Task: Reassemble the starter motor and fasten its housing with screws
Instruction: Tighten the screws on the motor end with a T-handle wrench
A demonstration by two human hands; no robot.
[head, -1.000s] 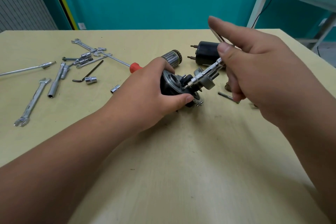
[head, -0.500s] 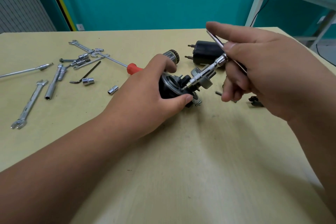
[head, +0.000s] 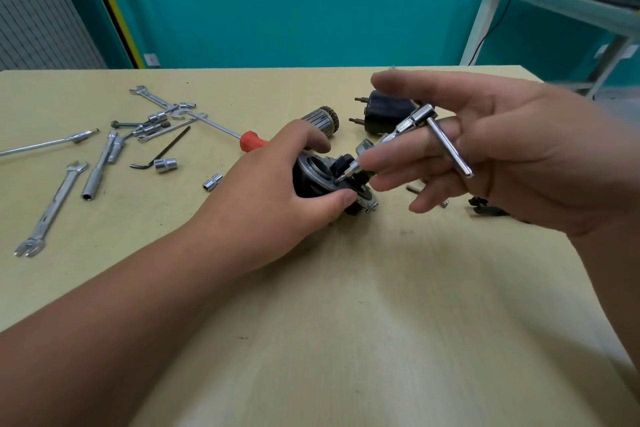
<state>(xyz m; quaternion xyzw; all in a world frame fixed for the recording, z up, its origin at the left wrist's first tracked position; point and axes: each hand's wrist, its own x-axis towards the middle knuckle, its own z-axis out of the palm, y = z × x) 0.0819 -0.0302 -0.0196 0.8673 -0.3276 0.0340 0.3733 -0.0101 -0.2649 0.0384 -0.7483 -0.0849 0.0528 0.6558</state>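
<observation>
Left hand [head: 277, 191] wrapped around the dark motor housing [head: 313, 177], thumb under the near edge, fingers curled over the top, pinning it down at the middle of the table [head: 346, 322]. Round metal opening of the housing turned toward the right. Right hand [head: 485, 156] raised just right of it, fingers spread and loosely bent, palm half open. T-handle driver [head: 412, 125] resting among those fingers, crossbar lying across the fingers, shaft slanting down and left, tip touching the housing's face near the thumb. Cannot tell how firmly gripped; no closed fist around the tool. Behind the hands: ribbed metal rotor [head: 320, 118] lying on the table and black cylinder [head: 384, 114] with two studs. Red-handled screwdriver [head: 251, 141] just beyond the left knuckles. Wrenches [head: 52, 208] and sockets [head: 165, 164] scattered well apart at far left.
</observation>
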